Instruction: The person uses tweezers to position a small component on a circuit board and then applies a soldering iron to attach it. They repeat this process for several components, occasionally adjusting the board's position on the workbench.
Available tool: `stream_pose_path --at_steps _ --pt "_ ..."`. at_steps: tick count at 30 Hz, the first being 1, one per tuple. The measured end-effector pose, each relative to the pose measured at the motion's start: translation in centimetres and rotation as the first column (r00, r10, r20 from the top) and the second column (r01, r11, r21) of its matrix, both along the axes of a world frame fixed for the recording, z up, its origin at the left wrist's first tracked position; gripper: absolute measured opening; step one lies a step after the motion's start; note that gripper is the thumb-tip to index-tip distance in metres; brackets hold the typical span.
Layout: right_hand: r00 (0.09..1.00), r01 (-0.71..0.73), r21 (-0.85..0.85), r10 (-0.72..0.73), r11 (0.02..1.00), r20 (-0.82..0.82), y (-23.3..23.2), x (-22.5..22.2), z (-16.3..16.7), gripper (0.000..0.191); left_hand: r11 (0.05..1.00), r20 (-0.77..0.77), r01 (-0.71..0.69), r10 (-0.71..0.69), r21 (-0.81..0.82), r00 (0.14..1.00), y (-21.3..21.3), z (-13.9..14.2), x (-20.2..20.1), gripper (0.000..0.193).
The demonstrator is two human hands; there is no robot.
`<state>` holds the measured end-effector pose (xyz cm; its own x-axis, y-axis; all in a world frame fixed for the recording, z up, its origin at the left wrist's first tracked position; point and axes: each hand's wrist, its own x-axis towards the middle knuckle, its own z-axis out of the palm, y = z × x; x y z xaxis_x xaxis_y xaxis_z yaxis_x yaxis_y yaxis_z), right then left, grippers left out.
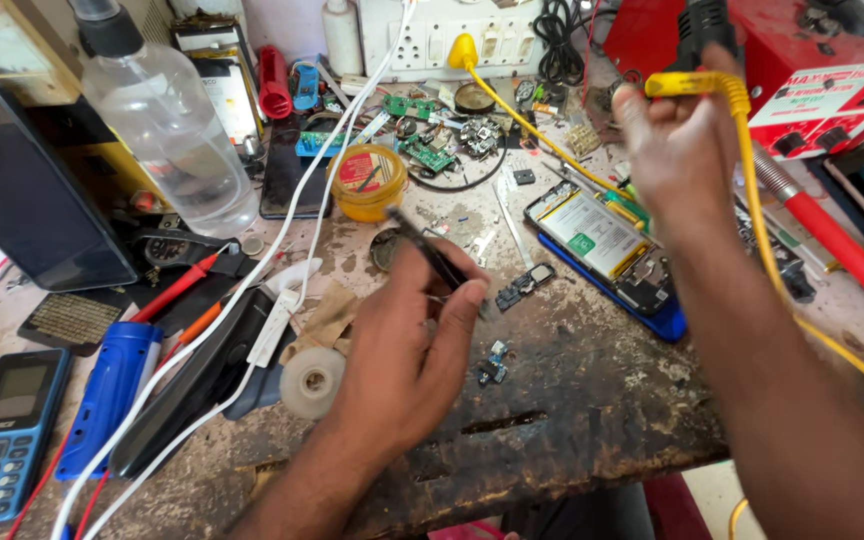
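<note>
Tweezers sit pinched in the left hand fingers above small loose parts on the surface, right hand fingers wrapped around a yellow-corded tool, opened phone lying unassembled between them.

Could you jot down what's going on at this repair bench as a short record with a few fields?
Place: worn workbench cluttered with phone parts
Left hand: grips black tweezers above small loose parts
Right hand: raised, holding a yellow-corded tool
Centre: opened phone showing its battery
Left side: clear bottle, blue keypad phone
</note>
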<state>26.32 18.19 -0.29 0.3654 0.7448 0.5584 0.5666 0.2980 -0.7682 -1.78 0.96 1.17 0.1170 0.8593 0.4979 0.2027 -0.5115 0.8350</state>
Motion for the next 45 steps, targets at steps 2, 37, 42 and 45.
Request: stream_pose_path --at_steps 2,37,42,45 --pt "0.991 -0.085 0.086 0.076 0.993 0.11 2.2 1.3 0.1 0.054 0.998 -0.162 -0.028 0.019 -0.054 0.987 -0.3 -0.1 -0.2 0.014" --pt "0.761 -0.17 -0.036 0.108 0.985 -0.639 -16.6 -0.5 -3.7 0.02 0.97 0.323 0.184 -0.125 -0.159 0.938 -0.9 0.0 -0.1 0.019" --pt "0.772 -0.182 -0.044 0.116 0.982 -0.624 -16.6 -0.7 -3.6 0.021 0.964 0.45 0.183 -0.079 -0.191 0.889 -0.2 -0.6 0.5 0.017" --pt "0.774 -0.196 -0.041 0.129 0.98 -0.619 -16.6 -0.7 -3.5 0.021 0.982 0.442 0.109 -0.031 -0.153 0.897 -0.2 -0.9 0.6 0.015"
